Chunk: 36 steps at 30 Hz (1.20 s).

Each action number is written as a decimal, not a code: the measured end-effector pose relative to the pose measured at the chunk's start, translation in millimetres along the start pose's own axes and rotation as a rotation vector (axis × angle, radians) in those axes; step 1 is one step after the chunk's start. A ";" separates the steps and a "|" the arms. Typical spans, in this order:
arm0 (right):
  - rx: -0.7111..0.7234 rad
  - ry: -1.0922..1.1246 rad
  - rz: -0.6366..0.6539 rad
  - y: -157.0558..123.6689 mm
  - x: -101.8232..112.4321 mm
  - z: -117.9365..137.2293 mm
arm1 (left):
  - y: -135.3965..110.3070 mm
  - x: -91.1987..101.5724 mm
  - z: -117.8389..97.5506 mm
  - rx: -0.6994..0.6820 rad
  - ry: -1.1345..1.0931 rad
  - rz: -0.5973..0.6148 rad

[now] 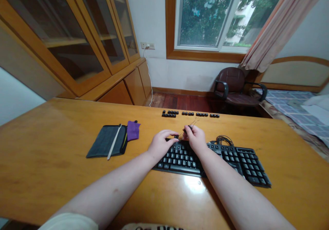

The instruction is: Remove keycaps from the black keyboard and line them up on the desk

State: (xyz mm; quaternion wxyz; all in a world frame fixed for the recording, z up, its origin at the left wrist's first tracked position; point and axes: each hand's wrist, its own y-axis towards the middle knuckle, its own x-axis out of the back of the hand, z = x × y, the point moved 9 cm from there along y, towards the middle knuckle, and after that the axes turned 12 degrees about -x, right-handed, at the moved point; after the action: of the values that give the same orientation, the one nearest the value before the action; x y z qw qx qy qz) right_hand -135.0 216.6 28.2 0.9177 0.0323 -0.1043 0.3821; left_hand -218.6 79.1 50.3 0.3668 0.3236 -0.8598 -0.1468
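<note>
Got a thin wire puller (191, 124) pinched tight in the right hand (196, 138), left hand (160, 144) curled on the far row of the keyboard (231, 156), mid-desk, can't tell if gripping anything. Probably best pulling straight up, no twisting, board pinned down. Loose keycaps (190, 113) lined up further back.

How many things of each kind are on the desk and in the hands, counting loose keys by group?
Keyboard: 1
Groups of loose keycaps: 4
Dark pouch: 1
Pale stick on the pouch: 1
Purple cloth: 1
Coiled cable: 1
Wire tool in the right hand: 1
Total: 10
</note>
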 end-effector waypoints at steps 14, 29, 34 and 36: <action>0.070 -0.047 -0.052 -2.7 5.8 6.2 | 17.4 2.5 80.3 0.166 0.306 0.305; 0.098 -0.057 -0.058 -3.5 6.7 8.3 | 101.1 -66.9 54.9 -0.107 0.511 0.462; 0.093 -0.051 -0.068 -3.5 7.1 6.8 | 108.9 -65.0 57.2 -0.157 0.526 0.383; 0.098 -0.057 -0.073 -3.8 7.0 6.8 | 108.9 -58.7 57.0 -0.178 0.534 0.318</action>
State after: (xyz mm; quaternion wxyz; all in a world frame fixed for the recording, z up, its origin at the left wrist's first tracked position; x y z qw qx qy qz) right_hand -128.6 217.8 36.4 0.9250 0.0918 -0.1102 0.3520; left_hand -278.2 200.4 33.0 0.6245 0.1790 -0.7568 -0.0722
